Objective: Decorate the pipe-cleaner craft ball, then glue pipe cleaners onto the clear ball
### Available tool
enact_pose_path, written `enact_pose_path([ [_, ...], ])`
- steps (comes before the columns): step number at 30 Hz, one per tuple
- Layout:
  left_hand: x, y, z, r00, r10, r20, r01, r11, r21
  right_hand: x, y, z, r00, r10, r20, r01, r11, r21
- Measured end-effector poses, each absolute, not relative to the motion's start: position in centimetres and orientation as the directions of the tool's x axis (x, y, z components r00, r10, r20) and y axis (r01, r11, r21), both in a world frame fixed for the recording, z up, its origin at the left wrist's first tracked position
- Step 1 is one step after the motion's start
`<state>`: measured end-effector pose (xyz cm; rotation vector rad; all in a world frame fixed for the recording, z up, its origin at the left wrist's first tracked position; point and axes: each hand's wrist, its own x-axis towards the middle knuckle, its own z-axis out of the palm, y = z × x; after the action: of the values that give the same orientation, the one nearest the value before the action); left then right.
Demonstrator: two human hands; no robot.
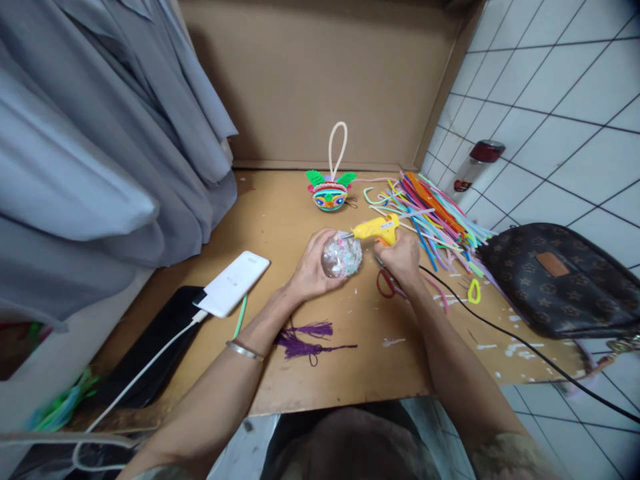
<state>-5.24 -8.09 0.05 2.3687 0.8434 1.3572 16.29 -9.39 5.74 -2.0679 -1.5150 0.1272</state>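
Note:
My left hand (316, 270) is wrapped round a clear ball (343, 256) with pale, shiny, multicoloured bits in or on it. In my right hand (401, 257) is a yellow hot glue gun (376, 229), its nozzle at the upper right of the ball; whether it touches I cannot tell. A glue stick juts from the back of the gun, and a black cord (480, 319) runs off to the right. Red-handled scissors (385, 284) lie below my right hand, partly hidden by it. Purple tassels (305, 341) rest on the table in front of me.
A colourful lion-head ornament (330, 193) with a white loop stands at the back. Right of it lie many pipe cleaners (440, 213), a clear bottle (473, 170) and a brown patterned bag (560, 287). On the left are a white power bank (233, 283), a black tablet-like slab (155, 353) and grey cloth (125, 133).

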Motion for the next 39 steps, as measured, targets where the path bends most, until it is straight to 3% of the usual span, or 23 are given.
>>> enact_pose_path([
  [39, -5.52, -7.95, -0.16, 0.362, 0.631, 0.686, 0.377, -0.772, 0.512, 16.39, -9.34, 5.78, 0.314, 0.909, 0.275, 0.88, -0.171, -0.443],
])
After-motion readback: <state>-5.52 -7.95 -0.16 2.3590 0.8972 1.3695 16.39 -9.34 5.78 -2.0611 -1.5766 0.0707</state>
